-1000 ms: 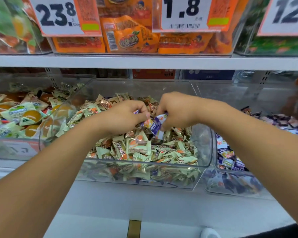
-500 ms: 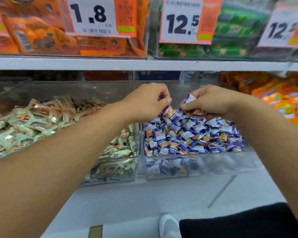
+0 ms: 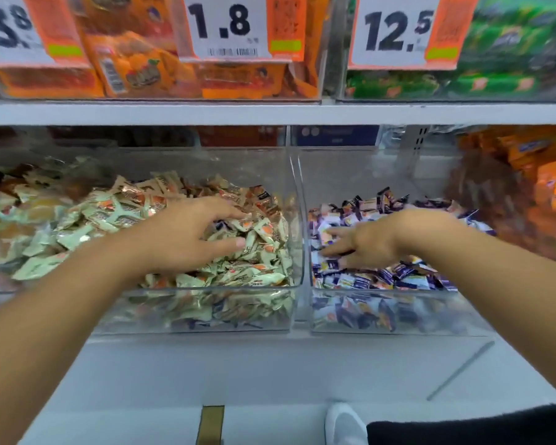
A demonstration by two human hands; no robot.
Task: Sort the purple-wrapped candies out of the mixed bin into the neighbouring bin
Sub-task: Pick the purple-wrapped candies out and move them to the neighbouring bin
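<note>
Head view: your left hand [image 3: 190,232] hangs over the clear plastic mixed bin [image 3: 199,319] of pale green-and-orange wrapped candies [image 3: 257,277], fingers loosely curled, pinching nothing I can see. Your right hand [image 3: 363,244] lies spread, fingers straight, on the purple-wrapped candies [image 3: 398,279] heaped in the neighbouring clear bin [image 3: 382,322]. Looks like the search step for the next pick. One dark purple wrapper [image 3: 220,225] shows just under your left fingertips; pinch that, then carry it over the shared wall.
</note>
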